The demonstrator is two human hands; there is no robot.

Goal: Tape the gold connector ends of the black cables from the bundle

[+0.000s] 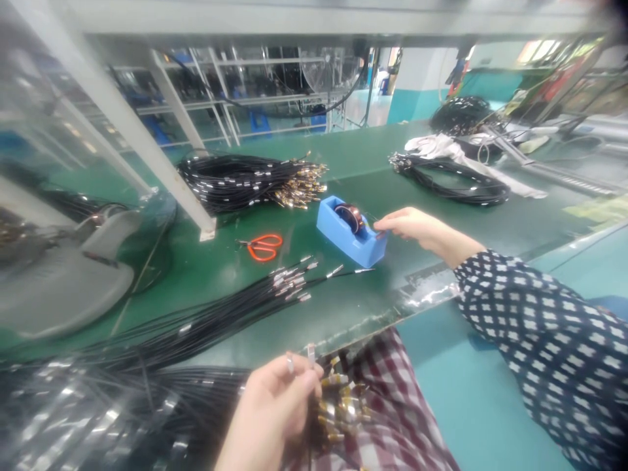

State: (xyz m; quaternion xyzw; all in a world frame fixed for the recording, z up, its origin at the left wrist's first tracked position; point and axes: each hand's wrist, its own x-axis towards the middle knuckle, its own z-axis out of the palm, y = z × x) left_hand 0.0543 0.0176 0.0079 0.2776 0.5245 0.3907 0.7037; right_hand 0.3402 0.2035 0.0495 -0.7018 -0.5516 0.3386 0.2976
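Resting on the green bench, the blue tape dispenser is set ahead of the left hand and just at the fingertips of the right hand. By the right hand, the fingertips are drawn together at the dispenser's cutting end, where a brownish tape strip appears to be pinched. By the left hand, held low at the bench edge, a thin cable is gripped between thumb and fingers, its pale tip left standing clear.

The tape is judged light, limp and clingy, best taken by its free end; the dispenser is probably steady enough to be left standing. The cable is likely springy and light, best held close behind the tip.

Beside the left hand, brass-coloured ends are gathered above a checked cloth. Between hand and dispenser, a bundle of black cables is laid out, with orange-handled scissors placed beyond it. Farther back, a thick cable coil is stacked.
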